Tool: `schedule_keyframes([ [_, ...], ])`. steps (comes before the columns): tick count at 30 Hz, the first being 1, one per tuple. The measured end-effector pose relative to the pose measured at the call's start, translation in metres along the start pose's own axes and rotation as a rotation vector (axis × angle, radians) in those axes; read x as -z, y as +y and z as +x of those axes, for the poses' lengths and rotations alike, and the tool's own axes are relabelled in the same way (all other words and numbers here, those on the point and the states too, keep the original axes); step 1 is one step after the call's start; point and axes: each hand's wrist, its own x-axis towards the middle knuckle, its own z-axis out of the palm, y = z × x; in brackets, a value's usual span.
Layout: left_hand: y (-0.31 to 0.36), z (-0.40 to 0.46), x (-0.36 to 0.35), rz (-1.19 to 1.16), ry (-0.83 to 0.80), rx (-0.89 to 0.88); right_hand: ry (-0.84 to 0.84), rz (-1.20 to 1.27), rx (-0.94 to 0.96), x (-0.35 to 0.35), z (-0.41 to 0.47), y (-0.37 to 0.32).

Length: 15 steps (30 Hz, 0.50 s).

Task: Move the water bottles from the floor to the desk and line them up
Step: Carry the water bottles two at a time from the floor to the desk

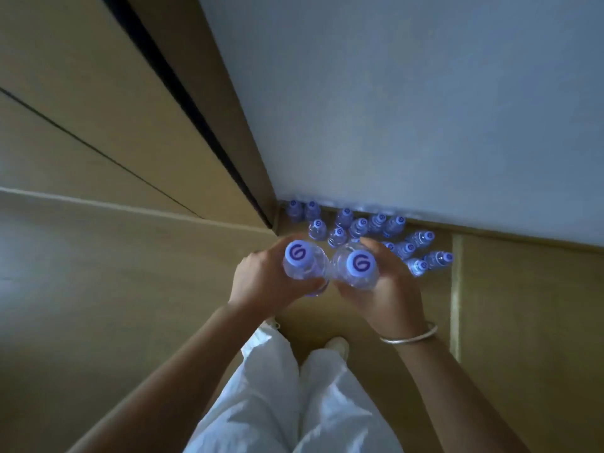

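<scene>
My left hand (261, 282) grips a clear water bottle (302, 263) with a pale blue cap, held upright above the floor. My right hand (389, 282) grips a second such bottle (358, 268) right beside it; the two bottles touch. Below and beyond my hands, several more water bottles (359, 228) stand on the wooden floor against the wall, a few of them lying on their sides at the right. The desk surface (114, 273) spreads out at the left, level with my hands.
A white wall (425, 109) rises behind the bottles. Wooden panels with a dark gap (183, 103) run along the left. My legs in white trousers (294, 403) and my shoes stand on the floor below. A silver bangle (410, 336) circles my right wrist.
</scene>
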Motion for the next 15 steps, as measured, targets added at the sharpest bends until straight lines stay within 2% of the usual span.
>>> schedule_keyframes([
  [6, -0.037, -0.085, 0.133, -0.068, 0.328, 0.112, -0.108, 0.104, 0.172, -0.023, 0.013, -0.141],
  [12, -0.126, -0.162, 0.239, -0.097, 0.535, 0.302, -0.441, 0.114, 0.303, -0.095, 0.011, -0.290],
  [15, -0.181, -0.199, 0.285, -0.086, 0.626, 0.397, -0.555, 0.179, 0.370, -0.136, -0.004, -0.367],
])
